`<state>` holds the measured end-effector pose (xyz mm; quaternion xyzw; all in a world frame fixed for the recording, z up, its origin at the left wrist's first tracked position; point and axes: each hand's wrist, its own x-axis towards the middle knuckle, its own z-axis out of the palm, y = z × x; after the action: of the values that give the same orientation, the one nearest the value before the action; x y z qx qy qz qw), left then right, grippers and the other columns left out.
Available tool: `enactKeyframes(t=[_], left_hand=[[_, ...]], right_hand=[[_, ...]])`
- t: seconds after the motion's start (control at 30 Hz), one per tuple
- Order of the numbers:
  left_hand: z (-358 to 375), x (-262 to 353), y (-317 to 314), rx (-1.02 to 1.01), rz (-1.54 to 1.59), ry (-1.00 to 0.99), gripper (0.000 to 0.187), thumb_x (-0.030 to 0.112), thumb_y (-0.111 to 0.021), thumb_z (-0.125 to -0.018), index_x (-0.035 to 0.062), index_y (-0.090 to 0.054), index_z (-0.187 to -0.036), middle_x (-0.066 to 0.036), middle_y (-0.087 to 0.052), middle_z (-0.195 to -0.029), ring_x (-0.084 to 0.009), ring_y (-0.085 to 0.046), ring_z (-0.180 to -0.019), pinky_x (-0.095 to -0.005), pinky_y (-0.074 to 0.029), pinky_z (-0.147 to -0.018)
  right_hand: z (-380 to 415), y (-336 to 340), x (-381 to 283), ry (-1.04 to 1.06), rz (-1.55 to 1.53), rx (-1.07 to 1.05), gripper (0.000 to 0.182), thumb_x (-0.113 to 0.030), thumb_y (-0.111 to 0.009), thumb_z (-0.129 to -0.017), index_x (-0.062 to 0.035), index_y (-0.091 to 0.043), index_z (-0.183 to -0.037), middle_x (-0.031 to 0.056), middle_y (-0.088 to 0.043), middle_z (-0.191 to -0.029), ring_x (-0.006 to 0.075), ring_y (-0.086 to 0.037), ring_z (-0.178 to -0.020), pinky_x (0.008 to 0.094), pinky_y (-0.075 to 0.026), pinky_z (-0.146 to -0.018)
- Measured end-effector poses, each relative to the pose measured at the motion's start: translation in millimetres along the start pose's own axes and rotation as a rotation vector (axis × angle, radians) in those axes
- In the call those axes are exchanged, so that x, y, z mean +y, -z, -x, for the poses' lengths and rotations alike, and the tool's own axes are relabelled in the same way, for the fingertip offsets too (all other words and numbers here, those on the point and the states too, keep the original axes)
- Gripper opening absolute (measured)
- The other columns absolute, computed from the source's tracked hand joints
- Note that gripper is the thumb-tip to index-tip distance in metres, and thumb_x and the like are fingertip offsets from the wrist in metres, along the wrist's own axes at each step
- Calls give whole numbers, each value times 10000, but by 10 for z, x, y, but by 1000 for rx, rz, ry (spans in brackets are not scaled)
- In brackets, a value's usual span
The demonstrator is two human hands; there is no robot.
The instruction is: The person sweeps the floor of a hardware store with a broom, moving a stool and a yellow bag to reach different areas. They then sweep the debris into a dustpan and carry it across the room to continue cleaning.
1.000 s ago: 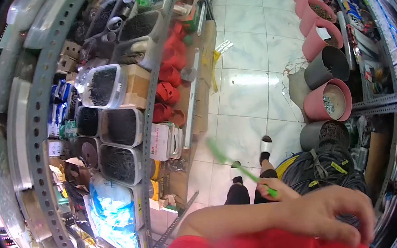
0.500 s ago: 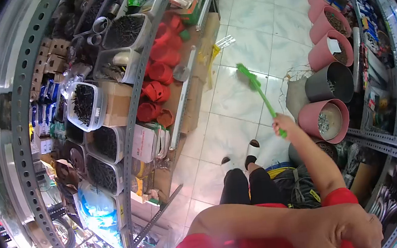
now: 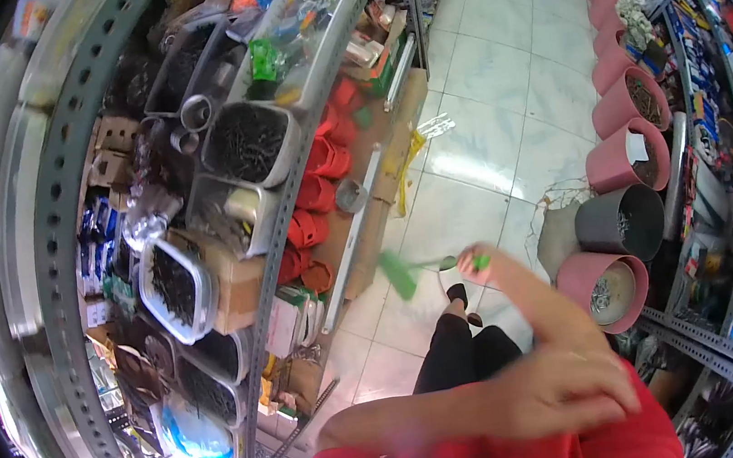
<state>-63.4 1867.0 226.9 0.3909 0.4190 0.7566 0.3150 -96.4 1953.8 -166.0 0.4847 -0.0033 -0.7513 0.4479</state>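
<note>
My right hand (image 3: 477, 265) is closed round the handle of a green long-handled brush (image 3: 398, 275), held out in front of my legs above the tiled floor. The brush head points left, toward the shelf on that side, and is smeared by motion. A green handle end shows at my fist. My left forearm lies across my red shirt, and my left hand (image 3: 569, 389) is beside my right upper arm. Its fingers look loosely stretched and apart, somewhat blurred, with nothing seen in them.
On the left, a metal shelf (image 3: 270, 227) holds tubs of dark screws or nails, a cardboard box (image 3: 236, 282) and red plastic pots (image 3: 315, 194). Pink buckets (image 3: 612, 162) and a dark bucket (image 3: 600, 228) line the right side. A yellow-and-clear plastic strip (image 3: 413, 161) hangs by the left shelf edge.
The brush has swung from pointing up the aisle to pointing left, and my right hand has moved left and slightly lower. My left hand has shifted left, its fingers now straighter. The view has shifted.
</note>
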Motion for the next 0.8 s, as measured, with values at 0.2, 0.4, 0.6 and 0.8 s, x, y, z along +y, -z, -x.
enactKeyframes(t=[0.2,0.4,0.6,0.8], left_hand=[[637,42,1334,744,-1081,258,277,-19,-547,-666,28,-521,-938,-107,-512,-972,-225,-490,-899,-308,-392,-761],[606,441,2233,945,-1739,107,473,54,-528,-719,24,-329,-1148,-189,-363,-1154,-341,-344,-1071,-412,-252,-903],[100,335,2687,1064,-2061,94,550,126,-527,-741,10,-248,-1200,-230,-156,-1272,-381,-160,-1176,-471,-157,-941],[29,5,3066,1185,-2253,173,569,296,-500,-764,29,-260,-1206,-220,-141,-1285,-402,-111,-1191,-534,-82,-938]], right_hand=[[902,-786,-1112,344,100,95,109,-78,-388,-772,-61,-346,-673,26,-420,-542,55,-358,-355,186,-317,-303],[1202,-769,224,487,366,255,157,-211,-405,-813,-81,-412,-724,20,-407,-505,107,-361,-330,240,-326,-293],[518,-208,-172,-425,-172,-28,156,-154,-398,-774,-45,-358,-670,8,-375,-547,76,-366,-408,203,-302,-346],[822,-1134,-2385,30,-19,24,195,-94,-351,-769,-35,-372,-584,13,-387,-483,81,-387,-348,166,-290,-281]])
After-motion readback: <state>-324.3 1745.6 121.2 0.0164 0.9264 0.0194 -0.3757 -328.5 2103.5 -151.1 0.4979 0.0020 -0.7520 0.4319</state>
